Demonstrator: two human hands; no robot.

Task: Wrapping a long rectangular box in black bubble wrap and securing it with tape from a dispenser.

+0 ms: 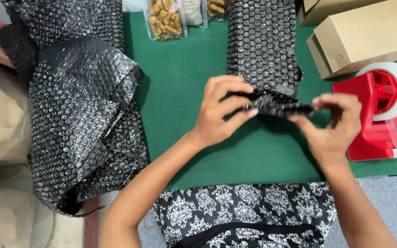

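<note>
Head view, looking straight down on a green mat (184, 138). Contents of the black bubble-wrapped parcel (262, 46) are fully hidden by the wrap; its far end runs out of the top edge. Clear pouches of tan snack pieces (165, 18) are cut off at the top too, as are the brown cardboard boxes (368, 36) at upper right. Fingertips of both hands are partly buried in the wrap, so exact contact is hard to read.

Left hand (219, 115) comes in from lower left, wrist bent, thumb and fingers pinched closed on the gathered near end of the parcel. Right hand (336, 124) comes from lower right, fingers curled, thumb and forefinger nipping the same flattened flap at its right tip. Parcel lies lengthwise at the mat's centre, near end between the two hands.

Wrap is glossy, bubbled, crumpled where folded. A loose heap of black bubble wrap (83, 124) sits at left, draped over the mat's edge. Red tape dispenser (377, 119) with a white tape roll stands just right of the right hand. Patterned black-and-white garment (244, 206) shows at the bottom.
</note>
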